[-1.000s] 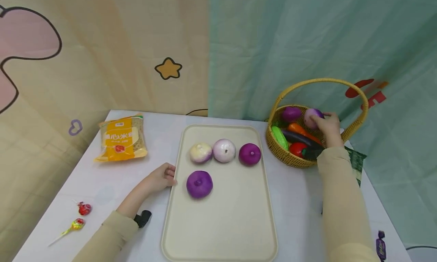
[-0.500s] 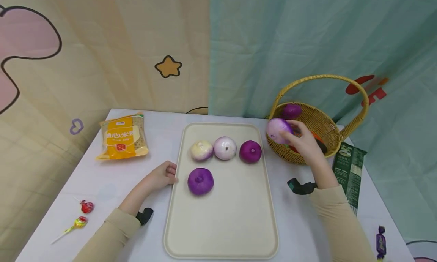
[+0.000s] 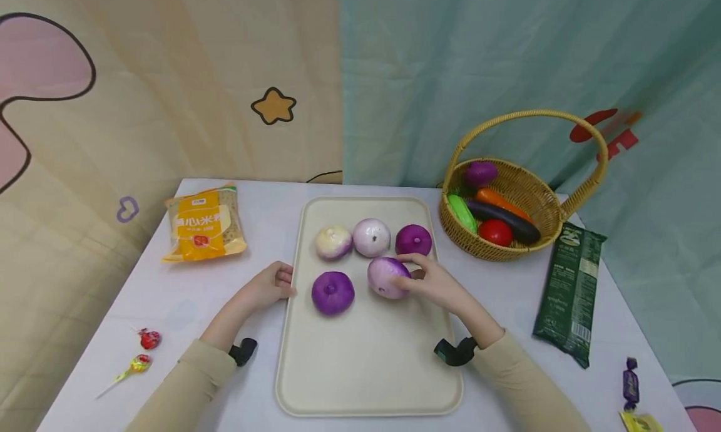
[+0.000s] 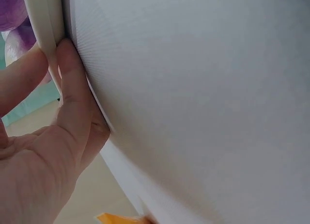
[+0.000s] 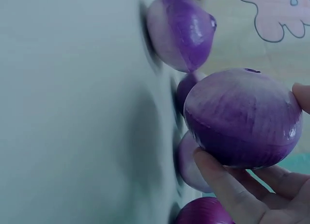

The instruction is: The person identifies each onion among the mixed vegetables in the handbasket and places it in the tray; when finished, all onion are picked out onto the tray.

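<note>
My right hand (image 3: 436,283) holds a pale purple toy onion (image 3: 388,277) between thumb and fingers over the middle of the cream tray (image 3: 368,369). In the right wrist view a shadow falls on the tray beside the held onion (image 5: 244,118). My left hand (image 3: 268,288) pinches the tray's left edge, thumb on the rim (image 4: 44,21) and fingers against its outer side. On the tray lie a yellowish-white onion (image 3: 333,242), a whitish onion (image 3: 372,237) and a dark magenta one (image 3: 414,239) in a row. A deep purple onion (image 3: 333,293) sits nearer me.
A wicker basket (image 3: 479,249) with a tall handle stands back right, holding a purple vegetable (image 3: 480,174), an eggplant (image 3: 504,220), a carrot-like piece (image 3: 501,205) and a tomato (image 3: 496,232). A green packet (image 3: 571,294) lies right, a yellow bag (image 3: 205,225) left, lollipops (image 3: 149,339) front left.
My right hand has lifted the pale purple onion out of the basket and carried it left and toward me, over the tray. The left hand stays at the tray's edge.
</note>
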### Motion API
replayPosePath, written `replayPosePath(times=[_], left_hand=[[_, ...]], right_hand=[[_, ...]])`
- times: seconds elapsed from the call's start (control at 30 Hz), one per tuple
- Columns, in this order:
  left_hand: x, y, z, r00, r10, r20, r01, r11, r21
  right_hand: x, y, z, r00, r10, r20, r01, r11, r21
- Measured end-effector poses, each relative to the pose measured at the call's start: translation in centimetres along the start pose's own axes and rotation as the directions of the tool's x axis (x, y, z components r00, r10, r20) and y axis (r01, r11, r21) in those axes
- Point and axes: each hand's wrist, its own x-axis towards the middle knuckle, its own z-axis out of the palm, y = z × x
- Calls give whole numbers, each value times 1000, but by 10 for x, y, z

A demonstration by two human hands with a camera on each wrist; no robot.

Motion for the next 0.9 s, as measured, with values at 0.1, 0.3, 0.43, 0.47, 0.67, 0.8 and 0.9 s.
replayPosePath(times=[0.1,0.3,0.43,0.47,0.67,0.8,0.9], left_hand=[[-1,0,1,1000,-17,-6,17,1000,-7],[-3,0,2,1000,-14,-10,14,1000,0],[0,-1,3,1000,-2,-2,2,1000,-6],[0,-1,4,1000,1,-1,-1,1000,-7],[2,0,4,1000,-14,-3,14,1000,-6],[0,1,3,1000,-29,-3,29,1000,9],[-1,2,1,1000,-28,-5,29,999,18]], right_hand=[[2,2,9,1000,-14,18,14,1000,14],[7,10,21,997,-46,54,45,999,21],[8,17,25,999,-36,23,37,999,-38],[8,18,26,999,-29,14,30,999,-43],[6,22,28,1000,-16,-8,16,1000,12],[8,22,28,999,-38,-15,38,999,-9],[9,22,26,998,-60,-10,60,998,-22]])
